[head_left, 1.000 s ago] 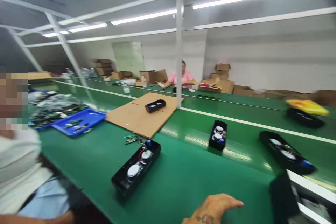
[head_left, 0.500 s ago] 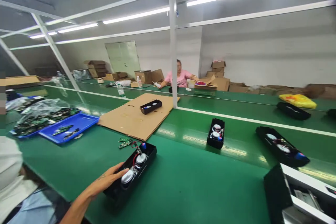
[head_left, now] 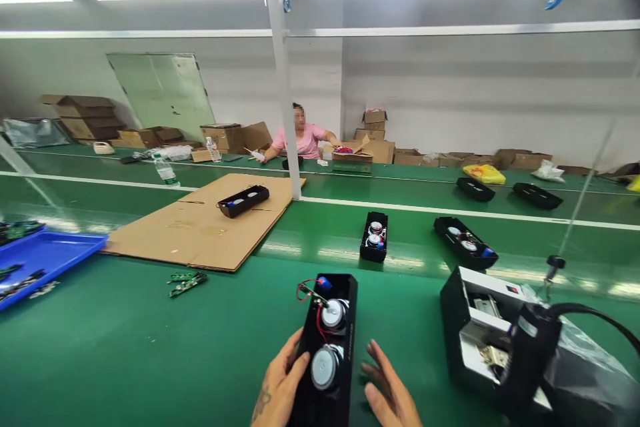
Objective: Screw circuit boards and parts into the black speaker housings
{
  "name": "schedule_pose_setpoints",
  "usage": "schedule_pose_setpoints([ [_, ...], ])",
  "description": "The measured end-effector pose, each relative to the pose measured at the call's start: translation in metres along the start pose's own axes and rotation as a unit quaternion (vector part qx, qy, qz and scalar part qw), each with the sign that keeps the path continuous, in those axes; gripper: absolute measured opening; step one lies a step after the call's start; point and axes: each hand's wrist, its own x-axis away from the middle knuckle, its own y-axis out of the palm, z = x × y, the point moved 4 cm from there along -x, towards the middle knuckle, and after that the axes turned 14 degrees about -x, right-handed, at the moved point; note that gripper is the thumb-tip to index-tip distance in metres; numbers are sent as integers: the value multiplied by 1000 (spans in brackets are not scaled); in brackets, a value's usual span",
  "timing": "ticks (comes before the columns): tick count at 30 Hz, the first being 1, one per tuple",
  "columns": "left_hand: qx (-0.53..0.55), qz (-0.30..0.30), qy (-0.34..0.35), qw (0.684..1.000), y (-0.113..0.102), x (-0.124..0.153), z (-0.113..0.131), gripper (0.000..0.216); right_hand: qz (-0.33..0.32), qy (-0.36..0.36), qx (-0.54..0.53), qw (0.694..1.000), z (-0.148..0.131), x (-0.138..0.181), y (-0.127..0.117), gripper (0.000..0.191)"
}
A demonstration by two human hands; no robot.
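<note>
A black speaker housing [head_left: 345,347] with two round silver-backed drivers lies open side up on the green bench before me. Red wires, a small circuit board and a blue part sit at its far end. My left hand [head_left: 283,380] grips the housing's left side, thumb over the rim. Just right of it, apart from the housing, my right hand [head_left: 390,390] has its fingers spread and holds nothing. Small green circuit boards [head_left: 187,282] lie on the bench to the left.
Right, a black-and-white box [head_left: 453,327] holds metal parts, with a black corded tool [head_left: 533,347] in front. Other speaker housings [head_left: 374,237] stand on the green line beyond. Left are a cardboard sheet [head_left: 200,230] and blue tray [head_left: 75,250]. A person in pink [head_left: 311,140] sits opposite.
My view has turned right. The speaker housing has been turned to point more straight away from me, still in my left hand. My right hand has come into view beside it.
</note>
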Motion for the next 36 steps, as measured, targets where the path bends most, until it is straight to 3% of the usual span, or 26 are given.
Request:
schedule_pose_setpoints([
  [3,-102,-53,77,990,27,17,4,64,-41,22,11,999,-28,-11,12,81],
  [6,-168,-82,160,969,30,37,7,51,-93,49,97,990,-73,-20,9,73],
  [8,-185,-62,186,963,19,46,13,41,-164,68,261,949,-100,-29,6,83],
  [11,-211,26,203,956,-5,48,26,36,-218,74,348,909,-127,-49,3,77],
  [13,-222,80,222,946,-17,47,36,32,-272,86,385,878,-130,-63,8,70],
  [15,-234,97,259,932,-20,46,44,27,-336,102,416,839,-126,-75,17,65],
  [19,-258,20,343,903,-4,50,54,26,-421,107,448,782,-115,-90,36,59],
  [22,-280,-79,374,880,10,55,58,47,-423,78,456,779,-116,-87,40,59],
  [25,-305,-148,395,854,18,59,62,80,-355,2,451,819,-131,-70,32,52],
  [27,-320,-174,397,842,19,59,64,87,-298,-52,437,847,-142,-51,25,44],
  [29,-335,-194,387,837,21,59,65,73,-283,-98,407,863,-147,-29,21,36],
  [31,-341,-206,378,836,23,58,65,48,-321,-152,376,856,-143,-7,25,36],
  [33,-331,-207,381,838,25,56,65,29,-368,-207,375,825,-134,9,32,41],
  [36,-310,-187,384,849,27,52,65,27,-378,-251,434,778,-118,16,38,39],
])
